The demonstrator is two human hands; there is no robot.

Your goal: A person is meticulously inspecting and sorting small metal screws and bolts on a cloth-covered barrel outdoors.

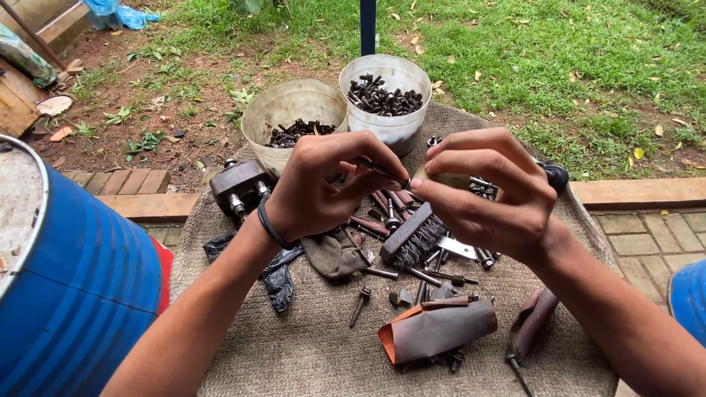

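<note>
My left hand point(323, 187) pinches a thin dark bolt point(382, 171) by its shank, with a black band on the wrist. My right hand point(489, 191) meets it at the bolt's tip, fingers curled around a small pale piece point(441, 179) that is mostly hidden. Both hands hover above a burlap-covered surface point(309, 345). Below them lie a black bristle brush point(412, 239), several rusty bolts point(382, 220) and a curled sheet of brown sandpaper point(437, 328).
Two pale buckets of dark bolts stand at the back, one left point(293, 110), one right point(387, 99). A dark metal clamp block point(239, 187) lies left, a grey rag point(334, 254) and black plastic point(276, 276) nearby. A blue drum point(73, 279) stands at left; grass beyond.
</note>
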